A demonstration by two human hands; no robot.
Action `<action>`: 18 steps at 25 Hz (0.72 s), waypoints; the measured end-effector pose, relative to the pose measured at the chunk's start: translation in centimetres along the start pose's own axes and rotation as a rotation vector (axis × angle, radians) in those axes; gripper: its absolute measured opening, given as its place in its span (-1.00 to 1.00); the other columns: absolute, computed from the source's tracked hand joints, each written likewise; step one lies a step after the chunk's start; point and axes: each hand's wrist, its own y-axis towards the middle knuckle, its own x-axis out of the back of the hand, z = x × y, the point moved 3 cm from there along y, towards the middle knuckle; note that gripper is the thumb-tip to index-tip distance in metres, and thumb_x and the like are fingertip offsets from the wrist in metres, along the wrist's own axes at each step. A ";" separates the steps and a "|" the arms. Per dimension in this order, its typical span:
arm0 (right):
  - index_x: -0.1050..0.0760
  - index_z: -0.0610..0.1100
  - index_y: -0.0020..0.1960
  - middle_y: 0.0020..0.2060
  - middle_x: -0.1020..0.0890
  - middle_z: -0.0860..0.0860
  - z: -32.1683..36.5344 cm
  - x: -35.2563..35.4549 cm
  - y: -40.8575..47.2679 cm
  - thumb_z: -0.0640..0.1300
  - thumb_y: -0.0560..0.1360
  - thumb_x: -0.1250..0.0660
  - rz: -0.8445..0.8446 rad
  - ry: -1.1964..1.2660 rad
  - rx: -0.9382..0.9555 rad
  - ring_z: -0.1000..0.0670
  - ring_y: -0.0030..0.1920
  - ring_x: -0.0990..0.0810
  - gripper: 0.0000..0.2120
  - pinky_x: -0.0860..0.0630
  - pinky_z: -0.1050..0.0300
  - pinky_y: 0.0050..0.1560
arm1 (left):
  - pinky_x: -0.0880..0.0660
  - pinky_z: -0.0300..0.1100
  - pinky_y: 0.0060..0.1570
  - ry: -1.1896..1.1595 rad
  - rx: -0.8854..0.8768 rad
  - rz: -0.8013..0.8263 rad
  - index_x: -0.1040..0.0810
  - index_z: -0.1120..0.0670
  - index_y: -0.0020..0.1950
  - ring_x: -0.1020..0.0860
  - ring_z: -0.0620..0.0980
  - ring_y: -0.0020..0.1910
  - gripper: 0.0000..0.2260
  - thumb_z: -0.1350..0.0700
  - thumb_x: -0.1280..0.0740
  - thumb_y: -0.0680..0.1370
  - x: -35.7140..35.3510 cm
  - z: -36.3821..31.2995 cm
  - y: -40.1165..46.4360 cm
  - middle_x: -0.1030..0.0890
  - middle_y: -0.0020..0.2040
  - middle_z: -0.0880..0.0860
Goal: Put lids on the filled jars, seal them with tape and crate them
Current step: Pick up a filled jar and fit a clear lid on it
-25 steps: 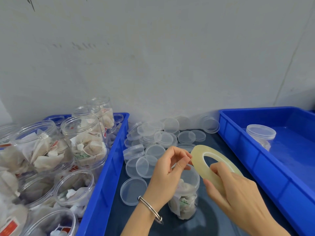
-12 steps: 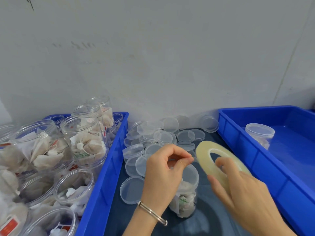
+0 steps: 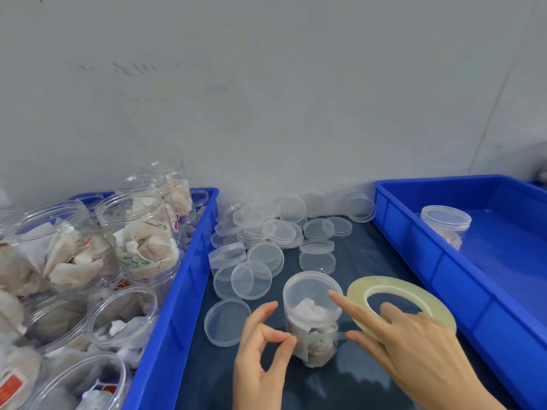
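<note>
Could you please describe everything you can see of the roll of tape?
The roll of tape is a wide, thin, flat ring of pale yellowish translucent tape with a large open centre. It is tilted above the dark table, right of the lidded jar. The right hand holds its near edge; a clear strip runs leftwards to the pinching left hand.

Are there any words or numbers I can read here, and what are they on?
None can be read.
Red labels on the tea bags inside the open jars in the left crate: print too blurred to read.
Tag on a bag in the lidded jar between the hands: faint marks, unreadable.
Grey smudges on the wall: not legible as writing.
Tape roll, loose lids, right crate: no text shows.
</note>
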 end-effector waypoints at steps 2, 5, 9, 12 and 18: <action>-0.39 0.21 0.36 -0.53 -0.22 0.04 0.1 -0.6 0.3 0.23 0.56 0.06 -0.009 -0.021 0.009 0.03 -0.59 -0.09 -0.55 -0.08 0.16 -0.58 | -0.41 -0.22 0.19 -0.022 0.010 0.012 -0.56 -0.03 -0.39 -0.46 -0.24 0.28 -0.60 0.48 -0.39 0.40 0.0 0.6 0.4 -0.57 0.22 -0.19; -0.43 0.22 0.33 -0.50 -0.18 0.04 -0.1 -1.3 0.7 0.21 0.53 0.01 -0.018 -0.040 0.017 0.03 -0.58 -0.08 -0.55 -0.08 0.15 -0.58 | -0.37 -0.17 0.20 -0.089 0.024 0.027 -0.56 0.12 -0.35 -0.46 -0.20 0.31 -0.72 0.47 -0.39 0.41 -0.1 1.5 0.9 -0.56 0.24 -0.19; -0.46 0.23 0.30 -0.48 -0.15 0.04 -0.2 -1.7 0.8 0.21 0.60 0.12 -0.034 -0.012 0.004 0.03 -0.57 -0.06 -0.54 -0.07 0.18 -0.56 | -0.37 -0.14 0.23 -0.172 0.055 0.042 -0.54 0.13 -0.34 -0.47 -0.20 0.30 -0.74 0.45 -0.38 0.43 -0.3 1.9 1.0 -0.57 0.24 -0.17; -0.48 0.23 0.28 -0.47 -0.15 0.04 -0.3 -1.8 0.9 0.21 0.61 0.16 -0.036 0.003 -0.009 0.03 -0.57 -0.05 -0.51 -0.04 0.20 -0.55 | -0.38 -0.12 0.25 -0.209 0.071 0.050 -0.52 0.19 -0.31 -0.48 -0.20 0.29 -0.80 0.44 -0.37 0.44 -0.4 2.2 1.2 -0.58 0.23 -0.15; -0.53 0.24 0.23 -0.47 -0.16 0.06 -0.3 -1.7 1.1 0.21 0.60 0.10 -0.052 0.026 -0.022 0.03 -0.56 -0.06 -0.54 -0.02 0.22 -0.54 | -0.43 -0.23 0.23 -0.226 0.062 0.073 -0.50 0.25 -0.26 -0.47 -0.22 0.28 -0.86 0.40 -0.36 0.47 -0.8 2.5 1.8 -0.57 0.24 -0.18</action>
